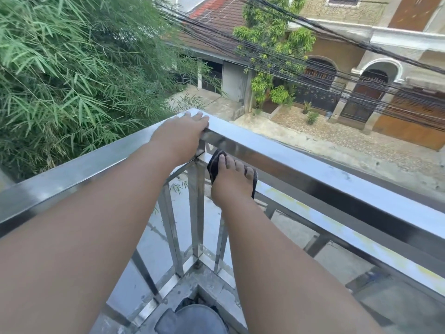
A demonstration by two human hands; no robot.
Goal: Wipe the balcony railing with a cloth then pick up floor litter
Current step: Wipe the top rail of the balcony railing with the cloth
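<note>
Holds the corner of the railing (313, 165) with the left hand (185, 131), fingers across the top and thumb hooked on the near edge. Presses a dark cloth (213, 165) against the inner face of the rail, just below the top, with the right hand (231, 182); fingers nearly straight on it, thumb hidden. Seems to be in the middle of the wiping, with the floor litter not yet started (little of the floor in view, so cannot tell what lies there).

Could lose the cloth here: kept in place, as far as visible, only by flat pressure, right beside the open gaps between the bars (167, 213), with the street (313, 143) well below. Could also miss the corner itself, since covered by the left hand. May leave streaks on such shiny metal if dragged too quickly or with a dirty side of the cloth. Better not to put much weight outward on the left arm while reaching further along.
</note>
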